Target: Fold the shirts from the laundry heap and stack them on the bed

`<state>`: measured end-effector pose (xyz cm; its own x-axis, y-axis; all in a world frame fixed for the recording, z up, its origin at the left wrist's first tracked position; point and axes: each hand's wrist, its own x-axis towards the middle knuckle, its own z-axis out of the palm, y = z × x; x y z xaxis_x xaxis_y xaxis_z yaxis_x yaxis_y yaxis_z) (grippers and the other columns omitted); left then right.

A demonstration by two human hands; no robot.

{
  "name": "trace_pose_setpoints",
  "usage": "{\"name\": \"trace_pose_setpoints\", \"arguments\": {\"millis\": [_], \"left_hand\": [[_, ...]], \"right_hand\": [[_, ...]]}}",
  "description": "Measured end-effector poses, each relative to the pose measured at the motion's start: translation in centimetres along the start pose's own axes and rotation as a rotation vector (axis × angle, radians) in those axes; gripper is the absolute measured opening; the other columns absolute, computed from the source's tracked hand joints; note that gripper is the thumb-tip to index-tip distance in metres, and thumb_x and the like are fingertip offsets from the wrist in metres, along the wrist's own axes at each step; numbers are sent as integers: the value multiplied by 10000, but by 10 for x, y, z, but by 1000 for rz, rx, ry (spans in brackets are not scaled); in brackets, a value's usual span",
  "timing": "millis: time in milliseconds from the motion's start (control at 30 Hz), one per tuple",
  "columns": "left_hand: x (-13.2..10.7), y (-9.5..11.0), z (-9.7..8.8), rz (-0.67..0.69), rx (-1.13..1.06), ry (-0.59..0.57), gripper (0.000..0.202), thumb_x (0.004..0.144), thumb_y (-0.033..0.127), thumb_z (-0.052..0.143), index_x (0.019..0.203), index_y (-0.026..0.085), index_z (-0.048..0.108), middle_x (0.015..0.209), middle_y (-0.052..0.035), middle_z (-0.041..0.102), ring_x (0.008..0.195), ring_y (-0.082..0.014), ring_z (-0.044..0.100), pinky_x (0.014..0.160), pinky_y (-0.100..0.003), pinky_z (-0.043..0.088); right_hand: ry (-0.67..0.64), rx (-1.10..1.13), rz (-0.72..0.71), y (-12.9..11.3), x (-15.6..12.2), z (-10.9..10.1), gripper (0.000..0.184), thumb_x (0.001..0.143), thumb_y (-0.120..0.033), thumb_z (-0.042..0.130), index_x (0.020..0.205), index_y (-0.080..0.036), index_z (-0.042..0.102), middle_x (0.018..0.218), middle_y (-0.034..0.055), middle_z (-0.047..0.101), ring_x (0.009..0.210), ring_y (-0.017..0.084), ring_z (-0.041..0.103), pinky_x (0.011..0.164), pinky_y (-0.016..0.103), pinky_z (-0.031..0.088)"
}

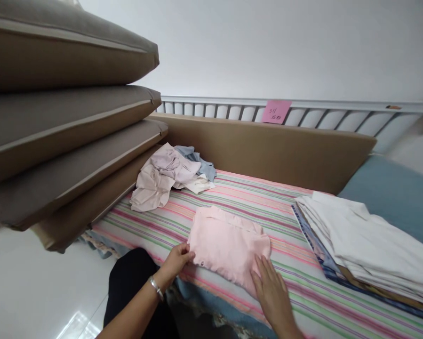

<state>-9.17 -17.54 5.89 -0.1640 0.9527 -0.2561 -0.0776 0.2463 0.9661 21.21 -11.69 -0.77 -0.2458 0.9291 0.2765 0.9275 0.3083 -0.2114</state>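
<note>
Pink cloth (228, 247), one piece, lies folded near the near edge of one bed, between the person's two hands. One black-clad knee (133, 273) is at the near left, over the pale floor (73, 282). The left hand (178, 260), with one silver bracelet (156, 288) at its wrist, has thumb and fingers together, clamped on the cloth's near left corner. The right hand (269, 287) lies flat on the cloth's right side, fingers stretched out and clamped on nothing. Under the cloth is one striped sheet (239, 195).

To the right is one folded stack (366, 235), white on top with brown and blue layers beneath; the layers cannot be counted exactly. On the left, four thick pads (56, 113) are piled up. Beside them, farther than the cloth, sits one crumpled heap (169, 169) in cream, lilac, white and blue, its pieces too tangled to count. At the far right is one blue-grey cushion (398, 193). One brown panel (260, 146) stands along the far side, before one barred rail (214, 100) bearing one pink note (276, 111) with handwriting. Farthest is the white wall (285, 47).
</note>
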Motion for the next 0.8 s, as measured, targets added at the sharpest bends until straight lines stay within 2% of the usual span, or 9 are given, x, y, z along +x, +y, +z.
{"name": "trace_pose_setpoints", "arguments": {"millis": [100, 167, 267, 333, 467, 533, 600, 700, 800], "left_hand": [[0, 4, 8, 32, 7, 2, 278, 676, 453, 586, 695, 210, 453, 454, 102, 416, 372, -77, 366, 412, -206, 227], [0, 7, 11, 57, 15, -5, 263, 637, 388, 639, 743, 204, 483, 496, 101, 453, 392, -75, 384, 423, -205, 265], [0, 12, 7, 67, 71, -62, 400, 497, 193, 733, 869, 176, 585, 727, 52, 607, 625, -102, 511, 571, -202, 378], [2, 14, 2, 25, 124, -123, 454, 439, 144, 757, 877, 157, 638, 785, 37, 637, 716, -129, 524, 631, -211, 390], [8, 10, -13, -53, 168, -175, 320, 398, 207, 794, 675, 129, 655, 593, 56, 578, 590, -108, 475, 567, -218, 353], [10, 4, -21, -80, 172, -157, 299, 389, 262, 802, 569, 138, 599, 491, 74, 504, 507, -81, 421, 508, -210, 311], [11, -3, -28, -109, 166, -123, 359, 400, 359, 795, 498, 164, 510, 404, 94, 415, 420, -59, 347, 441, -209, 253], [9, -9, -34, -136, 149, -89, 458, 408, 489, 774, 482, 195, 431, 349, 110, 344, 346, -44, 274, 386, -209, 195], [5, -9, -34, -131, 124, -71, 503, 369, 506, 793, 499, 195, 420, 366, 110, 369, 343, -36, 287, 374, -201, 200]], "right_hand": [[-5, -43, -9, 0, 2, -1, 604, 902, -473, 170, 1378, -165, 377, 1459, 63, 336, 1367, 221, 227, 1073, 467, 263], [-13, -60, -3, -1, 3, -2, 600, 901, -470, 172, 1378, -170, 380, 1455, 59, 343, 1365, 218, 233, 1072, 461, 266], [-11, -67, 3, -2, 3, -3, 590, 902, -467, 179, 1382, -185, 374, 1455, 51, 343, 1359, 210, 248, 1070, 450, 273], [-10, -71, -3, -3, 2, -3, 591, 902, -472, 178, 1380, -189, 378, 1455, 50, 343, 1358, 209, 252, 1071, 448, 272], [-15, -87, -1, -3, 1, -4, 601, 902, -485, 164, 1380, -192, 378, 1455, 51, 343, 1357, 211, 255, 1068, 449, 272], [-23, -92, 3, -3, 2, -3, 596, 903, -486, 168, 1383, -199, 372, 1458, 47, 338, 1359, 208, 249, 1069, 446, 271], [-35, -97, 6, -3, 2, -2, 590, 903, -483, 173, 1382, -204, 374, 1457, 42, 342, 1361, 205, 245, 1071, 445, 268], [-42, -103, 5, -2, 3, -1, 586, 900, -483, 184, 1381, -208, 375, 1456, 40, 343, 1362, 204, 242, 1075, 445, 261], [-41, -105, 6, -2, 3, -1, 590, 899, -490, 180, 1387, -213, 363, 1462, 36, 331, 1364, 200, 236, 1074, 445, 262]]}}
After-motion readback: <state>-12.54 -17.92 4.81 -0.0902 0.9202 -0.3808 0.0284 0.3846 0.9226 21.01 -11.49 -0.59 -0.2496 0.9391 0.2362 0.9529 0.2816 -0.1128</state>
